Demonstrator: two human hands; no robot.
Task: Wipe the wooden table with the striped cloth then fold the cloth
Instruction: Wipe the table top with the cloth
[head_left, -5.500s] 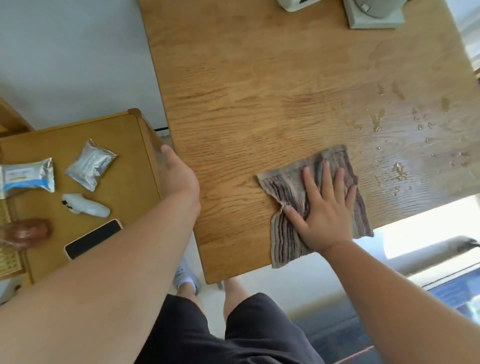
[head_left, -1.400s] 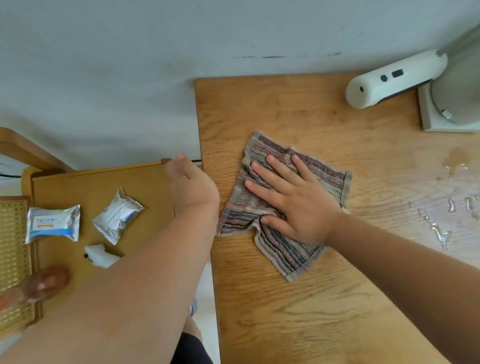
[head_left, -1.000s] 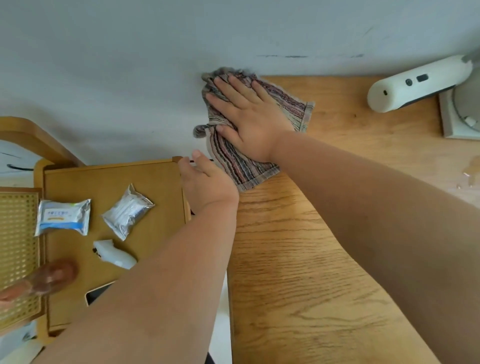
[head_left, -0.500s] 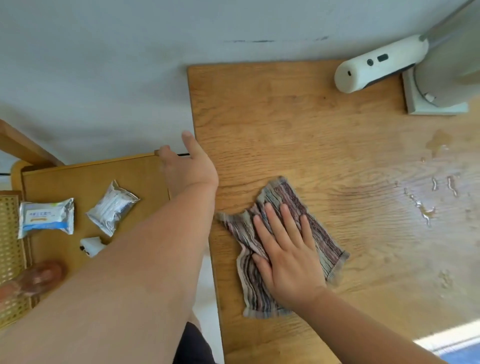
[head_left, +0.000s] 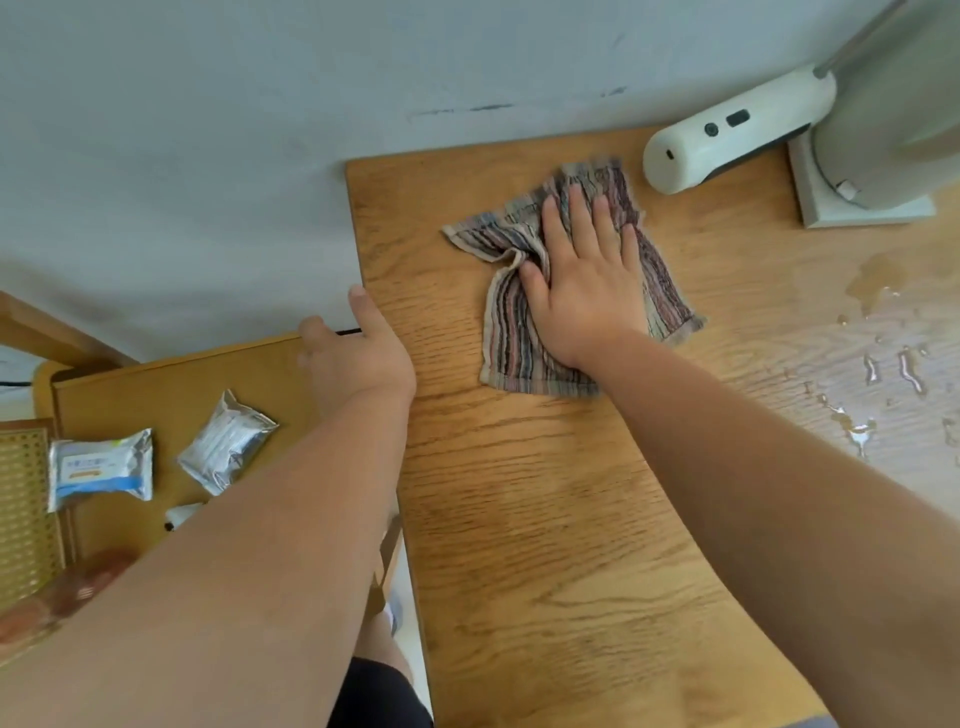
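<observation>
Up near the far left corner of the wooden table (head_left: 545, 519), the striped cloth (head_left: 506, 332) lies bunched and creased under the right hand (head_left: 584, 291), whose straight, spread fingers press it flat, with bare grained board open toward the near edge and a scatter of water drops (head_left: 857, 431) to the right. Just beyond the cloth a rounded white device (head_left: 727, 135) lies beside a pale square base (head_left: 862, 210). The left hand (head_left: 358, 353) rests with loose, uncurled fingers at the table's left edge, holding nothing, over a lower wooden side table (head_left: 156, 389) that carries a crinkled foil packet (head_left: 226, 449) and a blue-and-white wipes pack (head_left: 101, 470).
</observation>
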